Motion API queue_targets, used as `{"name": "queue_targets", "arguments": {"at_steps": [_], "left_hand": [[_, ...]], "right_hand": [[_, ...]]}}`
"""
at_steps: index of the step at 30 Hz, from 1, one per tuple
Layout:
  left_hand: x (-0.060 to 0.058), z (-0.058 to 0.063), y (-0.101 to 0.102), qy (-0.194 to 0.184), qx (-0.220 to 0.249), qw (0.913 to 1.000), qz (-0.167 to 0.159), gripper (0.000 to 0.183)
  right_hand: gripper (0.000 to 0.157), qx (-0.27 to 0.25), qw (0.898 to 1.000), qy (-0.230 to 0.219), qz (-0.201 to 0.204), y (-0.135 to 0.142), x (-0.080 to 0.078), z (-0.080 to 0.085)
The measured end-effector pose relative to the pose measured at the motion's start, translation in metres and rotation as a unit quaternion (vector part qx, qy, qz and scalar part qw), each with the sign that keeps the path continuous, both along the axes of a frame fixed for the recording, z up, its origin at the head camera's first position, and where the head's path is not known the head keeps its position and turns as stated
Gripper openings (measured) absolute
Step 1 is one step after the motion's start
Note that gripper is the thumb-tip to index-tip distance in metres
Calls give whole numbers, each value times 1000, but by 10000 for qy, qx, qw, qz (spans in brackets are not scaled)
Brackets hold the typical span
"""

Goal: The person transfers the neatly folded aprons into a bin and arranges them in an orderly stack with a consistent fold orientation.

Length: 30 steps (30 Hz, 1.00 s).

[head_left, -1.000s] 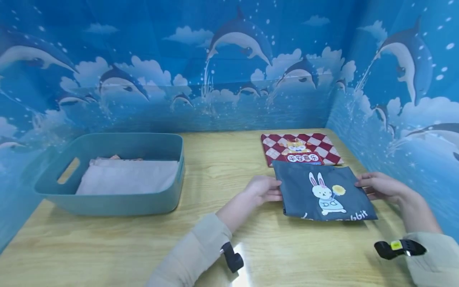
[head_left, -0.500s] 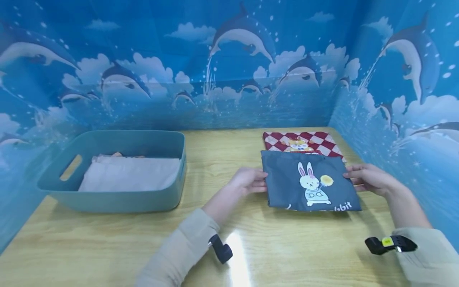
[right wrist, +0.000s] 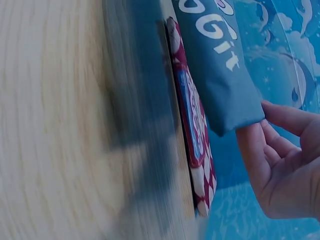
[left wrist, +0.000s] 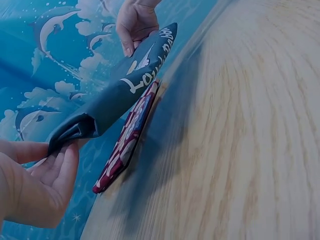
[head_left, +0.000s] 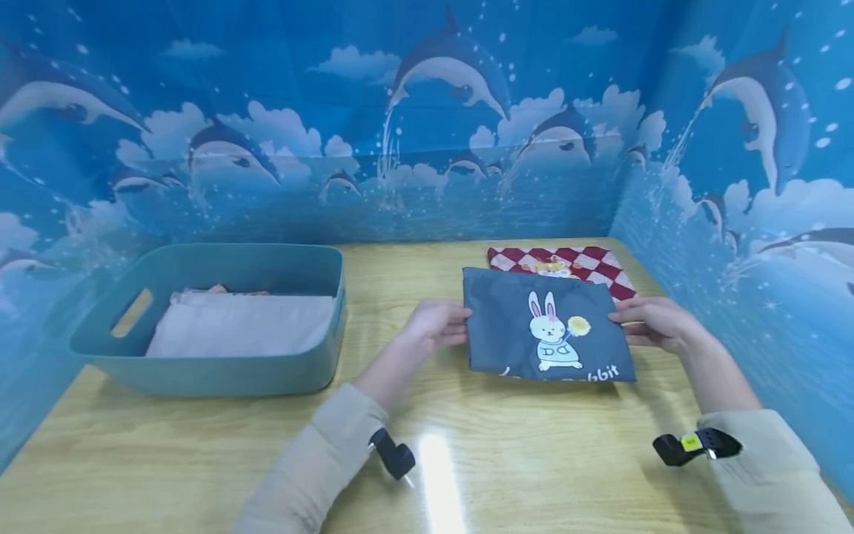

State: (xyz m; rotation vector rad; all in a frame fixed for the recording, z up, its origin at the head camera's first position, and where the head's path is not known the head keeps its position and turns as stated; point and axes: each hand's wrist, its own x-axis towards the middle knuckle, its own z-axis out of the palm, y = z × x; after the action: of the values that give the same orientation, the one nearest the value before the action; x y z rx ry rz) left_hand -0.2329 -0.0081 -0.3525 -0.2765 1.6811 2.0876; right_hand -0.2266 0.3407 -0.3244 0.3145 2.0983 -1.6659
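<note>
A folded dark blue-grey cloth (head_left: 494,319), printed with a white rabbit holding a yellow flower, is held up level between both hands in the head view. My left hand (head_left: 437,324) pinches its left edge between thumb and fingers. At the opposite edge, my right hand (head_left: 657,322) pinches the cloth the same way. Rolled layers show at the cloth's end (left wrist: 82,127) in the left wrist view. Below and behind it lies a folded red-and-white checkered cloth (head_left: 603,267) with a cartoon animal, partly covered in the head view. The right wrist view shows a gap between the two cloths.
A blue-green plastic basket (head_left: 220,377) with handle holes stands on the left of the wooden table (head_left: 534,452). Folded white cloth (head_left: 240,326) lies inside it. Dolphin-print curtains (head_left: 414,200) enclose the back and sides.
Both hands have carried the dark rabbit cloth to the left and somewhat farther back, staying pinched on its edges. The checkered cloth and the basket have stayed in place.
</note>
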Motion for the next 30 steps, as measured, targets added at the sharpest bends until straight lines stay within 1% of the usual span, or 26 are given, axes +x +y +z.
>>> {"name": "queue_targets", "arguments": {"at_steps": [5,7,8,10,12,13,14,16,19,20,23,25,27,30], "left_hand": [[-3,1,-10,51,-227,9997,32,36],[-4,2,-15,71,-271,9996,34,36],[-4,3,-17,93,-289,9995,29,36],[-5,4,-21,137,-308,9994,8,37],[-6,5,-25,159,-311,9994,-11,36],[-6,6,-27,176,-319,9993,-25,36],[-7,7,-29,193,-334,9992,-34,36],[-8,9,-33,230,-346,9991,-28,35],[-9,12,-38,272,-350,9990,20,34],[-9,13,-39,279,-358,9990,60,34],[-8,16,-43,255,-392,9987,200,34],[-8,17,-45,249,-400,9985,292,34],[-6,20,-47,271,-397,9982,358,34],[-4,24,-49,313,-331,9981,422,33]], "right_hand": [[53,-85,9999,48,-83,-12,-2,-1],[50,-170,9998,69,-123,-15,-3,-1],[45,-231,9996,81,-125,-17,-4,-1],[32,-346,9993,75,-154,-20,-5,-2],[13,-463,9987,47,-194,-23,-6,-2],[7,-519,9984,24,-213,-24,-7,-2],[7,-580,9981,-2,-228,-26,-7,-2],[12,-684,9974,-59,-236,-28,-7,-2],[7,-803,9965,-127,-208,-33,-8,-1],[8,-849,9961,-139,-177,-34,-9,-1],[20,-942,9954,-140,-80,-38,-10,-1],[24,-982,9951,-107,10,-40,-11,0],[23,-1052,9944,-65,57,-42,-12,1],[11,-1276,9918,1,105,-45,-12,4]]}}
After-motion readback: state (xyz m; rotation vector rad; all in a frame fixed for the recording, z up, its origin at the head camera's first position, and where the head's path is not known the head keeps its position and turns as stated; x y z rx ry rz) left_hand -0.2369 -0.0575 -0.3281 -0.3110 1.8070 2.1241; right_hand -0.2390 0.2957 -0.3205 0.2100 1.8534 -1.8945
